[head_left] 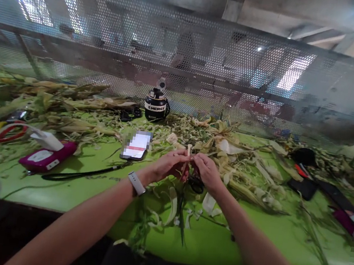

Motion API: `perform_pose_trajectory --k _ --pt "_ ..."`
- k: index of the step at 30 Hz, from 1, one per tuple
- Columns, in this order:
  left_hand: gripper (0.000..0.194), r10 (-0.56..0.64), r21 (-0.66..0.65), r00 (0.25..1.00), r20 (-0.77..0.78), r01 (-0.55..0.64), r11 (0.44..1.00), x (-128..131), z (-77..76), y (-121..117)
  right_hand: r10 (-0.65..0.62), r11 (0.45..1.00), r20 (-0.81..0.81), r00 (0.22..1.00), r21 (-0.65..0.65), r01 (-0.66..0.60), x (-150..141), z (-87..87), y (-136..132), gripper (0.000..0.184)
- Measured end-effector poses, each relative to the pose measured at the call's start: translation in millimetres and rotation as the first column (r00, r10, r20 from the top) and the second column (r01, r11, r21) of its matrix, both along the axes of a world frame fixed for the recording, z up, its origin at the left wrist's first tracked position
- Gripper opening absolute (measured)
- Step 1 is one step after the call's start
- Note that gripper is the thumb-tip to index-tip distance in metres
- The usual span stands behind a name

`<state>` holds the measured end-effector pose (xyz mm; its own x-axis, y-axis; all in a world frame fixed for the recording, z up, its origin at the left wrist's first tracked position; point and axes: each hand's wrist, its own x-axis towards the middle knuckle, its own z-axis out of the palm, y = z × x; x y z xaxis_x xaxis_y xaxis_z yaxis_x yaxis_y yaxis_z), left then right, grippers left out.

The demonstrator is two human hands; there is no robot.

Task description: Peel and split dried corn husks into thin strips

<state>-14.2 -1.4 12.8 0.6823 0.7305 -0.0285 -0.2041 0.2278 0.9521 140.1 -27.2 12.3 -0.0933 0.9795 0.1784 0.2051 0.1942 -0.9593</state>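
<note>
My left hand (172, 165) is closed in a pinch on a thin pale strip of plant, like a stalk (189, 149), which stands up between the fingers. My right hand (206, 171) meets it from the other side, its fingertips pressed together at the same stalk. Black rounded handles, like those of scissors (197, 185), show just under my right hand; whether they hang from it or lie on the table I cannot tell. Long green leaves (179, 220) trail below my hands. Pale peeled strips (172, 206) lie in front of them.
Dry husks (69, 100) and plant scraps heap along the back of the green table (88, 199). A phone (136, 145), a purple power bank (48, 157) with a white cable, and a black jar (156, 105) stand around. A perforated metal screen (188, 55) rises behind.
</note>
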Motion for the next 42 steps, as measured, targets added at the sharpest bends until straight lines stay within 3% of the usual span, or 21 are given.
perform_pose_trajectory --k 7,14,20,25,29,32,37,42 --pt "0.016 -0.011 0.002 0.987 0.161 0.011 1.000 3.9 -2.4 -1.0 -0.012 0.998 -0.185 0.983 -0.069 -0.001 -6.4 3.2 -1.5 0.032" --pt "0.029 -0.001 -0.052 0.982 0.190 0.011 0.999 4.9 0.0 -7.1 -0.066 0.997 -0.151 0.986 -0.051 0.058 1.1 4.0 -1.2 0.035" --pt "0.050 0.172 0.044 0.978 0.119 -0.178 0.983 5.4 -4.7 -2.7 -0.095 0.995 -0.072 0.993 0.020 0.097 5.1 4.5 0.5 0.035" --pt "0.050 0.244 0.090 0.959 0.145 -0.258 0.962 7.2 -8.6 0.5 -0.081 0.994 0.024 0.996 0.078 0.079 3.6 5.8 -1.4 0.033" --pt "0.039 0.226 0.075 0.966 0.126 -0.237 0.969 7.9 -7.1 -1.8 -0.091 0.992 0.054 0.994 0.094 0.085 6.7 6.9 -1.9 0.029" --pt "0.033 0.209 0.097 0.969 0.134 -0.223 0.970 7.9 -5.0 -3.1 -0.117 0.992 -0.038 0.992 0.051 0.119 10.3 6.8 -0.2 0.032" --pt "0.032 0.067 0.123 0.995 0.079 -0.076 0.989 8.2 -5.3 -4.4 -0.098 0.995 -0.033 0.995 0.017 0.098 12.3 2.2 6.0 0.043" --pt "0.030 0.061 0.155 0.997 -0.042 -0.054 0.987 9.7 -3.5 -7.6 -0.162 0.961 0.170 0.972 0.251 0.116 12.0 -0.3 8.0 0.040"
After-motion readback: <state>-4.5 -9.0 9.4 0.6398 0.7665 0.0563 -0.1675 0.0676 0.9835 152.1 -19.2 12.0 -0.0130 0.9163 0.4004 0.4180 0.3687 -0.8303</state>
